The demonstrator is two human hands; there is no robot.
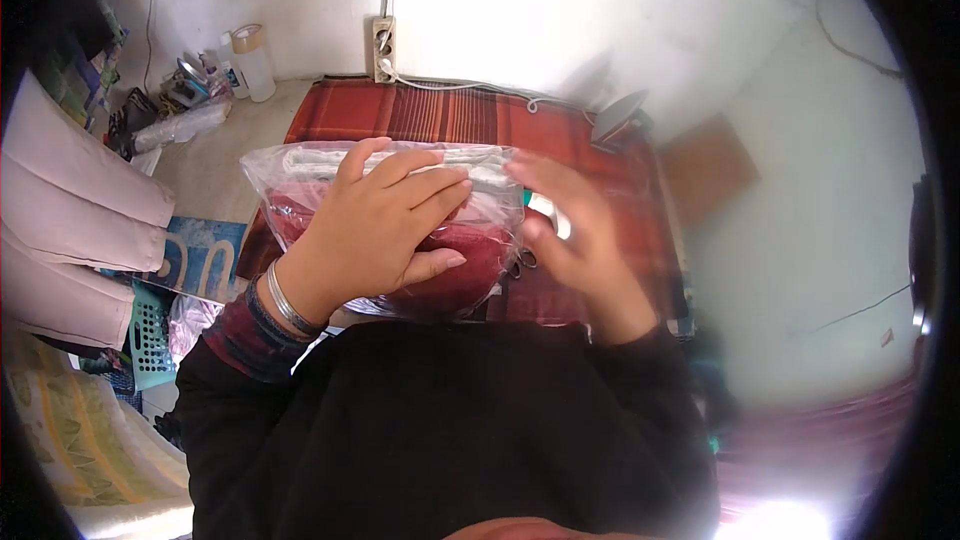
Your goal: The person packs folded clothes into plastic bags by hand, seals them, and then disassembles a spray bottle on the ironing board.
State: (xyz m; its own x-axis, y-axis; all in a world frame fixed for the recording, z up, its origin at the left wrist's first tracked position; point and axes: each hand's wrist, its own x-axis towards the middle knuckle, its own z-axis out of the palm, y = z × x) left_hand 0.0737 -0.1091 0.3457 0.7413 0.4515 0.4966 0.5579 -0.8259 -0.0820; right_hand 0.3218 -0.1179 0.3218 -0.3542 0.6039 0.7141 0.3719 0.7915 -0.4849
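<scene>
A clear plastic bag (pixel 480 275) lies in front of me with folded dark red cloth and a white layer inside. My left hand (pixel 385 215) rests flat on top of it, fingers spread. At the bag's right edge is my right hand (pixel 575 215), blurred, with its thumb and fingers apart; whether it touches the plastic I cannot tell. Between that thumb and the fingers shows a small white and green object (pixel 545 208), partly hidden, its kind unclear. Scissors (pixel 522 262) lie just right of the bag, with only the handle loops showing.
A red plaid cloth (pixel 400 110) covers the table. An iron (pixel 620 122) stands at its back right, and a power strip (pixel 384 50) hangs on the wall. Bottles (pixel 252 65) are at the back left. Pale garments (pixel 80 175) hang left, above a green basket (pixel 152 335).
</scene>
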